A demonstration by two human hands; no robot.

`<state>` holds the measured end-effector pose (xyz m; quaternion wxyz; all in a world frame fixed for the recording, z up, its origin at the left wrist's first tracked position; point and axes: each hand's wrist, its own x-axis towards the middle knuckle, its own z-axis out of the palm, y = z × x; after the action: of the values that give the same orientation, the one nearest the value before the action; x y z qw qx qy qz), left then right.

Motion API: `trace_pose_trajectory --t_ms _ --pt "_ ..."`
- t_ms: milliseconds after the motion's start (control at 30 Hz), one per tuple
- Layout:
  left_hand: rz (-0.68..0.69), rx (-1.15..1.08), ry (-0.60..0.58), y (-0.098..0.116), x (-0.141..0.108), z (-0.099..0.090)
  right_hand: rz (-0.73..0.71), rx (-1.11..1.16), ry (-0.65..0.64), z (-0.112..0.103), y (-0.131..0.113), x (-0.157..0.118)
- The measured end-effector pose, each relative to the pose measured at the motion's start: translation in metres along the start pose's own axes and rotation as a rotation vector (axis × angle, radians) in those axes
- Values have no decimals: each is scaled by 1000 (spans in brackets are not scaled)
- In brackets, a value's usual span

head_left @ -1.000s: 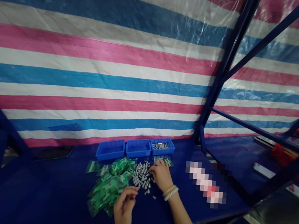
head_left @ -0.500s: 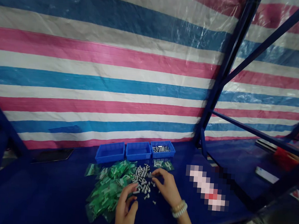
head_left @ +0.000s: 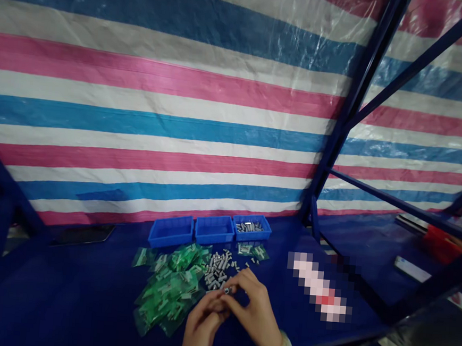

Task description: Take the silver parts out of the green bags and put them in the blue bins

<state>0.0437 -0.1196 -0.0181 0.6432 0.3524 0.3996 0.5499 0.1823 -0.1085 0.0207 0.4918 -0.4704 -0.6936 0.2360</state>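
Observation:
My right hand (head_left: 253, 309) pinches a small shiny metal part (head_left: 227, 290) between thumb and fingertips; its exact kind is too small to make out. Close against it, my left hand (head_left: 204, 320) is closed with curled fingers, and whatever lies in them is hidden. Just beyond both hands is a loose pile of small metal cylinders and screws (head_left: 218, 266). Left of the pile lies a heap of clear-and-green plastic packets (head_left: 169, 296) with small parts inside.
Along the back stand a left blue bin (head_left: 170, 237), a middle blue bin (head_left: 214, 236) and a right blue bin (head_left: 264, 236) holding metal parts. Several packets (head_left: 252, 250) lie before it. A dark flat object (head_left: 84, 235) lies back left. A blue frame post (head_left: 333, 143) rises at right.
Both hands have come together in front of the metal pile, the right moving down toward me with a small part. Several screws now lie apart at the pile's right side.

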Motion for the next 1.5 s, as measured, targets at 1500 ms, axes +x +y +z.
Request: trace_pose_trajectory --t_ms 1500 --pt "392 465 164 -9 7 -22 135 -509 -320 23 73 44"
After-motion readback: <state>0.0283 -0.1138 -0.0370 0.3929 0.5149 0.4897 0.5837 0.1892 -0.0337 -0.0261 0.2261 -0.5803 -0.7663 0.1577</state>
